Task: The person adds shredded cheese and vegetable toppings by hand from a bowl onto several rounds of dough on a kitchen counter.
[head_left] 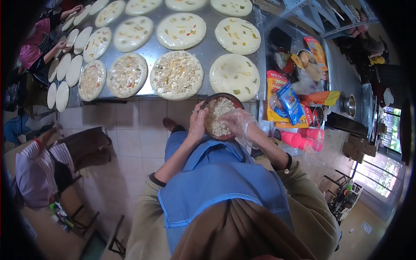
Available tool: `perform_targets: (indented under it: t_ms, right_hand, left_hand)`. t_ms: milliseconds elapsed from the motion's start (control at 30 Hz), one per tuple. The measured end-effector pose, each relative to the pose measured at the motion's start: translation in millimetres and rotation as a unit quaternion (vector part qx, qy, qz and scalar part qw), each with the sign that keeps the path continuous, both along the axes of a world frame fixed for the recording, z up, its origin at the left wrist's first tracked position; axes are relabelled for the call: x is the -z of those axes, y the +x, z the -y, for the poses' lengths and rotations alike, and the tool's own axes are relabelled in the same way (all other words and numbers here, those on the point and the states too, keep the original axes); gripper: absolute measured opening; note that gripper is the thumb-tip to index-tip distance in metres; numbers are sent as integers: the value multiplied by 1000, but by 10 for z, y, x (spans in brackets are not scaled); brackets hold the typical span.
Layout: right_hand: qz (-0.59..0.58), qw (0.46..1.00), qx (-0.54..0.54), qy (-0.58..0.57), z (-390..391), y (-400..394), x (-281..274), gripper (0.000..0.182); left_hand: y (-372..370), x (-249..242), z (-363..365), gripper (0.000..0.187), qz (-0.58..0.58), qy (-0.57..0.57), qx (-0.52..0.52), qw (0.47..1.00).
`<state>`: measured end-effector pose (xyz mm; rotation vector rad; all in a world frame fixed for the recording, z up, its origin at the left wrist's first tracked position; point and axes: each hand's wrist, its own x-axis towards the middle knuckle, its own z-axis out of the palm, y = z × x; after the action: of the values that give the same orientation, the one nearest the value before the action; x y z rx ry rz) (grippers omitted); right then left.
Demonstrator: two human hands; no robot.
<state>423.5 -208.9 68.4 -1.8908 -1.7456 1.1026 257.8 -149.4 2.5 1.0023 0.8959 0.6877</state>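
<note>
My left hand [197, 123] grips the left rim of a dark round bowl [222, 96], held over my lap at the table's front edge. Pale crumbly topping [216, 108] fills the bowl. In a clear plastic glove, my right hand [238, 122] reaches into the crumbs from the right, its fingertips partly hidden among them. Just beyond the bowl lies a pale dough round [235, 78] dotted with fruit pieces, without crumbs. To its left, another round [177, 75] is thickly covered with crumbs, as are two more further left.
More rounds stand in rows on the metal table [143, 93]. Packets [289, 103] and pink cups [291, 139] are at the right, beside a metal bowl [349, 105]. People [34, 47] are at the left, one in a striped top [37, 173].
</note>
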Motion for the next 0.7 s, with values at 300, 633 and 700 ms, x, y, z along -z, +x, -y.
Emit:
perform_targets:
  t_ms: [300, 633, 700]
  right_hand:
    - [-277, 959, -8, -62, -529, 597, -239, 22]
    - [-14, 997, -34, 67, -1222, 1235, 441, 22]
    - [-2, 997, 8, 75, -1298, 1261, 504, 22]
  left_hand:
    - [170, -176, -92, 45, -7, -42, -1, 999]
    - [-117, -70, -115, 39, 6, -91, -33, 995]
    - [-177, -78, -93, 38, 1, -95, -45, 994]
